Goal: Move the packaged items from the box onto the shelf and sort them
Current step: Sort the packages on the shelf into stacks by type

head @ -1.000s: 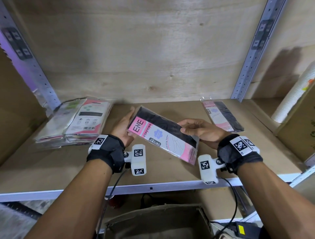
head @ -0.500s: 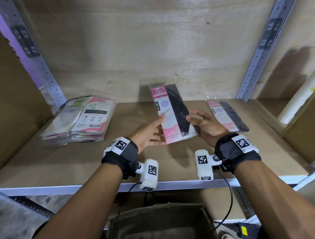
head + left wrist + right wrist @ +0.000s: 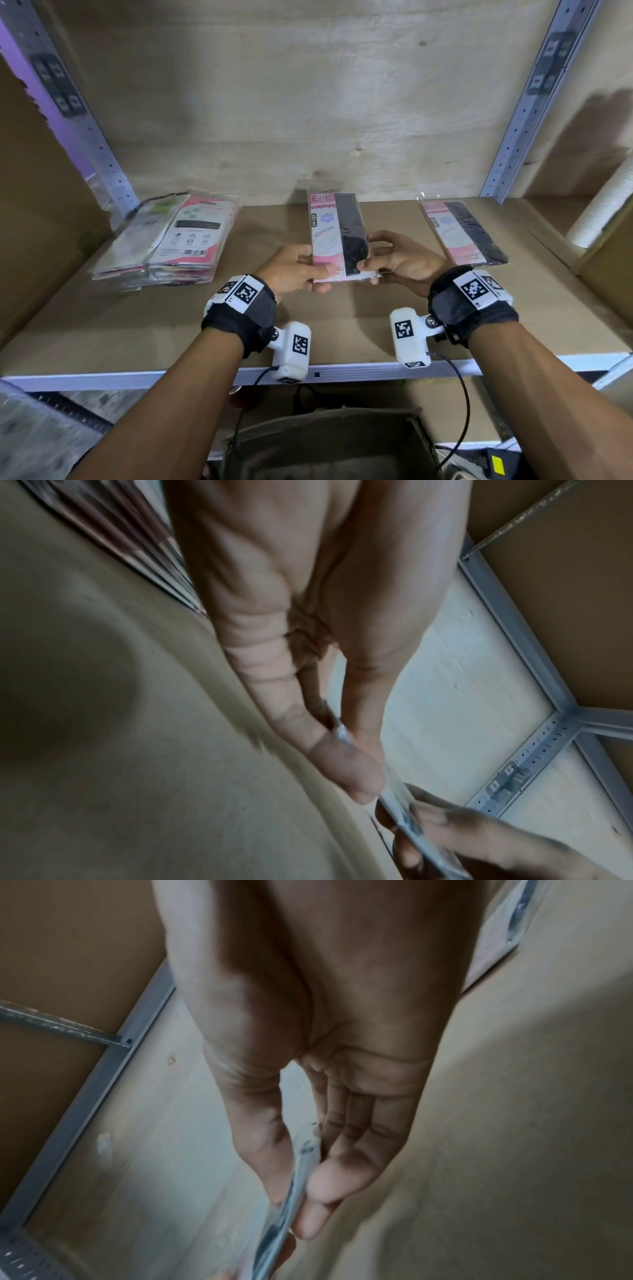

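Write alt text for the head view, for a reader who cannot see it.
Both hands, left hand and right hand, pinch a pink-and-black stocking packet by its lower edge above a wooden shelf. A stack of packets lies left, a matching packet right.

"ENE" on held stocking packet [image 3: 337,233]

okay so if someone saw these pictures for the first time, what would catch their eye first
First, the pink and black stocking packet held at mid-shelf, pinched by the left hand and right hand. Next, the matching packet lying flat to the right, and the stack of packets at the left.
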`<state>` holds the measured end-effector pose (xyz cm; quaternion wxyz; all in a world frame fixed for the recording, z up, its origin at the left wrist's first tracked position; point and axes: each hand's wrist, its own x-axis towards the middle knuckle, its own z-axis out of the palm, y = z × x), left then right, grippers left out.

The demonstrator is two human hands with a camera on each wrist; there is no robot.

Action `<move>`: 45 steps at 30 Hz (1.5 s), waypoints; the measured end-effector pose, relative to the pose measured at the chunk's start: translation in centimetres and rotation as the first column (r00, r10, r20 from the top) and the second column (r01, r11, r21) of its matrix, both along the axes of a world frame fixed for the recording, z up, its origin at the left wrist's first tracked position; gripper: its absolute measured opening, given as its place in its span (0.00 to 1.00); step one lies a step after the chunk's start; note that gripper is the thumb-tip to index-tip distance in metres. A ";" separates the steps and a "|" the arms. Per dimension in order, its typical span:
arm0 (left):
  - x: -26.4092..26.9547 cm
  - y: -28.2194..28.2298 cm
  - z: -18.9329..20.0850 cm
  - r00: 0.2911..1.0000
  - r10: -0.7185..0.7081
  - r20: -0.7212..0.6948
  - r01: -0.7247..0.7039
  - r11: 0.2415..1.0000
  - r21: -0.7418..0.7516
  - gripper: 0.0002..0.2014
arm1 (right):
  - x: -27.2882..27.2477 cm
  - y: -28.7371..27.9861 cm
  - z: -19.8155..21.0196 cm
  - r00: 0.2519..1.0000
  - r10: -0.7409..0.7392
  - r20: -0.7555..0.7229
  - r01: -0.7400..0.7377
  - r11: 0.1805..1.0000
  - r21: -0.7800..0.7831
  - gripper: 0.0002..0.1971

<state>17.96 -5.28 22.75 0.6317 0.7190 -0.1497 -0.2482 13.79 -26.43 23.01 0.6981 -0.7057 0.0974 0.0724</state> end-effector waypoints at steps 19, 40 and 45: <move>0.5 0.1 -1.2 0.995 0.058 0.077 -0.068 0.990 0.127 0.16 | -0.1 0.8 -0.2 0.999 0.029 0.037 -0.030 0.999 0.037 0.23; 0.3 0.6 -0.6 0.997 -0.032 -0.074 0.038 0.996 0.075 0.14 | 0.0 1.2 -0.6 0.995 0.039 0.091 -0.033 0.997 -0.074 0.30; 0.2 0.1 -1.3 0.999 -0.011 0.033 0.006 0.991 0.130 0.17 | -0.3 1.3 -0.4 0.993 0.058 0.098 -0.051 0.996 -0.073 0.31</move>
